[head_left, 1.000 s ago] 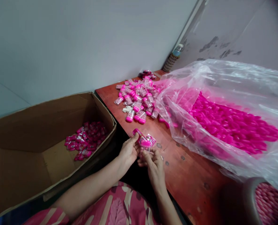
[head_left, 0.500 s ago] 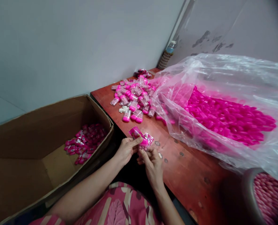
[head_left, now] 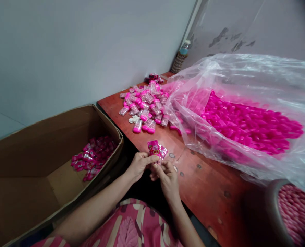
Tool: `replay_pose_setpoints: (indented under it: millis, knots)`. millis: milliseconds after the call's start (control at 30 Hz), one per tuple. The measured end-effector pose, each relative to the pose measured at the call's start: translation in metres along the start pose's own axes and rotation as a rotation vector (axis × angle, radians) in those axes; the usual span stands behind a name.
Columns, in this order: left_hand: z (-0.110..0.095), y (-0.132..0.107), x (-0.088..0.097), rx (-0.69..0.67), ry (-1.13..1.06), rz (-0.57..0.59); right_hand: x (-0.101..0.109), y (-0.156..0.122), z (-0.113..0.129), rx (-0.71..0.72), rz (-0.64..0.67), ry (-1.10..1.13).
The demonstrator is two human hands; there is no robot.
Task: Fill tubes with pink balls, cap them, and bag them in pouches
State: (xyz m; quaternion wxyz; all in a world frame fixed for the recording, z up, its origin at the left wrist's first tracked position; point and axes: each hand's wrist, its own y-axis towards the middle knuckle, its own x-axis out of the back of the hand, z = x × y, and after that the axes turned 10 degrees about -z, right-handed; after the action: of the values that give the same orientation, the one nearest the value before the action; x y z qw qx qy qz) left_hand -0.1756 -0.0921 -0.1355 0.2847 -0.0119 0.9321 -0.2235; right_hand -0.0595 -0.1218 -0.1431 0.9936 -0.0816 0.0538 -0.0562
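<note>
Over the near edge of the red-brown desk (head_left: pixel 206 192), the left hand (head_left: pixel 141 166) and right hand (head_left: pixel 168 176) meet, both closed with thumb and fingertips on a small printed pink wrapper (head_left: pixel 153 146). It stands up between the hands, with a shiny patterned flap (head_left: pixel 163 151) showing at its right; its lower part is covered by the fingers, so what lies inside cannot be made out.

Judging by how things lie, this one piece is partway through its handling. The glossy pink packs (head_left: pixel 93 154) heaped at the far end of the cardboard carton (head_left: pixel 21 147) look finished, and much of the carton's floor is bare. A larger heap of candy-filled bottles (head_left: pixel 144 106) with pink ends lies on the desk, apparently without printed wrappers, so a good share seems left.

A big clear plastic bag (head_left: pixel 234 68) of bright pink plastic pieces (head_left: pixel 245 127), possibly caps, takes up much of the desk and crowds the right side of the bottle heap. A white scrap (head_left: pixel 134 119) lies beside the heap, and dark pink packets (head_left: pixel 154 78) lie behind it. A tub (head_left: pixel 269 202) of pink candies (head_left: pixel 297 212) sits at the near right, while a drinking bottle in a woven holder (head_left: pixel 178 63) stands in the far corner. The carton's near rim rises between the left forearm and the packs.
</note>
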Motion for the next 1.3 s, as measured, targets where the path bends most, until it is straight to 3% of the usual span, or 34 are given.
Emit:
replay_pose_setpoints:
  millis: [167,333,467,533,667,767,900,1000,1133,1300]
  knots:
    - [-0.002,0.001,0.006,0.013,-0.115,-0.1,0.005,-0.002,0.001,-0.099,0.13,0.165]
    - [0.007,-0.009,0.002,0.035,-0.122,-0.084,0.004,0.005,-0.002,-0.125,0.048,0.26]
    - [0.004,-0.02,0.005,0.01,-0.183,-0.049,-0.006,0.013,0.0,-0.139,0.061,0.229]
    - [-0.008,-0.024,0.016,-0.071,-0.233,-0.109,-0.008,0.014,0.003,-0.147,0.08,0.196]
    - [-0.033,-0.024,0.046,-0.357,-0.352,-0.367,0.005,0.016,0.008,-0.139,0.043,0.15]
    - [-0.034,-0.015,0.048,-0.455,-0.067,-0.414,0.021,0.02,0.009,-0.113,-0.032,0.109]
    - [-0.012,0.009,0.021,-0.669,0.711,-0.222,0.034,0.021,0.007,-0.078,-0.082,0.054]
    - [0.005,0.027,0.005,-0.825,1.082,-0.134,0.038,0.018,0.006,-0.084,-0.092,0.032]
    - [0.014,0.037,0.003,-0.902,1.242,-0.159,0.043,0.016,0.008,-0.079,-0.132,-0.014]
    - [0.019,0.037,0.003,-0.915,1.205,-0.187,0.043,0.021,0.013,0.016,-0.177,-0.119]
